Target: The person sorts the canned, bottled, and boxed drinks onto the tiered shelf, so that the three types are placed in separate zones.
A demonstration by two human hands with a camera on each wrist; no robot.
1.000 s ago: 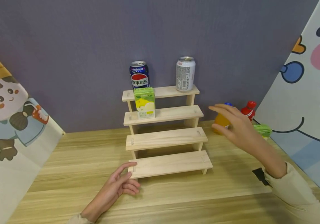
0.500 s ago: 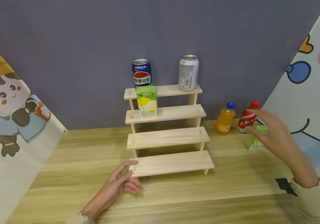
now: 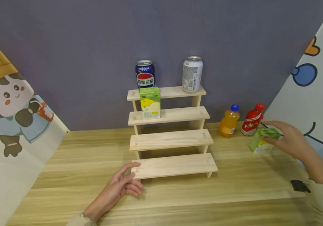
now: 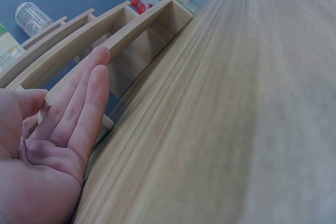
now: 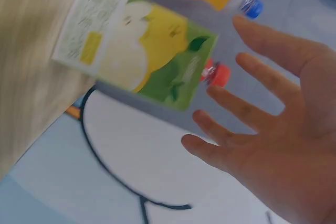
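Note:
A four-tier wooden display rack [image 3: 172,165] stands mid-table. My left hand [image 3: 114,188] holds the left end of its lowest shelf, thumb and index finger at the corner; in the left wrist view its other fingers [image 4: 89,108] extend loosely below. On the right, my right hand [image 3: 291,141] reaches over a green juice box [image 3: 259,146] standing on the table. In the right wrist view the fingers [image 5: 231,106] are spread and apart from the juice box [image 5: 142,45]. Another green juice box [image 3: 150,105] stands on the rack's second shelf from the top.
A Pepsi can [image 3: 145,75] and a white can [image 3: 192,74] stand on the top shelf. An orange drink bottle [image 3: 229,121] and a red-labelled bottle [image 3: 252,121] stand beside the right juice box. A grey wall [image 3: 93,62] rises behind; printed panels flank the table.
My right hand has moved right and down, from near the orange bottle to above the right juice box. My left hand keeps its place on the rack. The view has shifted slightly.

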